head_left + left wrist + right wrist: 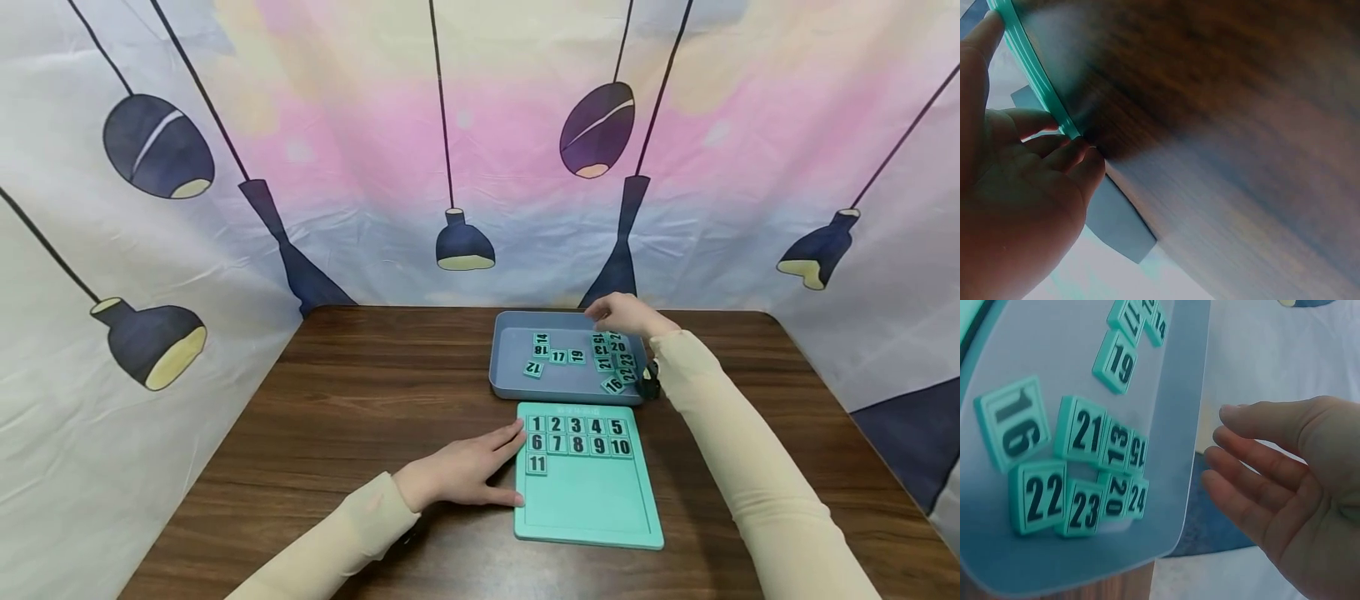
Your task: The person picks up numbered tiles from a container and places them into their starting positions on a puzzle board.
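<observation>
My left hand (468,467) rests against the left edge of the mint-green number board (585,504), thumb and fingers spread along it. In the left wrist view its fingertips touch the edge of the board (1032,69). Tiles 1 to 10 fill the board's top two rows, and tile 11 (536,464) begins the third. My right hand (626,315) hovers over the far right part of the blue-grey tray (510,379), fingers loosely bent and holding nothing. Below it, tiles 21 (1088,431), 13, 15, 22, 23, 20 and 24 sit clustered.
Tile 16 (1015,422) lies tilted beside the cluster. Tiles 14, 18, 17, 19 (576,357) and 12 (533,369) lie in the tray's left and middle parts. The brown wooden table (360,400) ends at a patterned cloth (375,250) behind the tray.
</observation>
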Action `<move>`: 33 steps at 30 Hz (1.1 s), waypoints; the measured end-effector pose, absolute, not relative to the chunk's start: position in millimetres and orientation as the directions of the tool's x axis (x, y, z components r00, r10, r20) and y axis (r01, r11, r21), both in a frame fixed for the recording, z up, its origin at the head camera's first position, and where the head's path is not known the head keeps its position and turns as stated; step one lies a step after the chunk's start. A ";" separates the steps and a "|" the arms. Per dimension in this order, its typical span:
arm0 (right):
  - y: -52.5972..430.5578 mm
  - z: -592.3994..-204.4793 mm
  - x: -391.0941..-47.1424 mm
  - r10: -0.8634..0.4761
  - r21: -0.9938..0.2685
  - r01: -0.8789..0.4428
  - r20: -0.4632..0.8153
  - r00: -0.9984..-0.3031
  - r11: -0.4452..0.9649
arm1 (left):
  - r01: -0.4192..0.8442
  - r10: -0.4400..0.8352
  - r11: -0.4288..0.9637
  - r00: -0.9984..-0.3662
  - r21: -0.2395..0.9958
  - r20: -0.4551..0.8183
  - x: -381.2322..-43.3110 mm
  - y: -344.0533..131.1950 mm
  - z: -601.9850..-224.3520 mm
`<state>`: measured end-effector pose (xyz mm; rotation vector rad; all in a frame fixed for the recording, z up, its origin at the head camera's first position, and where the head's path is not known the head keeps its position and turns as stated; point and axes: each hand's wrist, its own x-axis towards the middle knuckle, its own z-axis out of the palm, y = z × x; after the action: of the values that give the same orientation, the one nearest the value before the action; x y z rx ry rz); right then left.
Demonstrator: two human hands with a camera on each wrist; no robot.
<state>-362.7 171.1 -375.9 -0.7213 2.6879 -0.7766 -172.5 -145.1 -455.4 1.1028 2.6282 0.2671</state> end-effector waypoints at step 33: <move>66.6 -413.8 -344.8 -0.748 -0.281 -0.693 -0.248 -0.616 0.664 | 0.670 0.729 0.680 -0.659 0.298 -0.184 -173.0 -145.3 -454.8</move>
<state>-344.8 66.6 -413.8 -1.1402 2.5393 -0.2231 -173.0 -145.3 -454.8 1.1132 2.6064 0.2956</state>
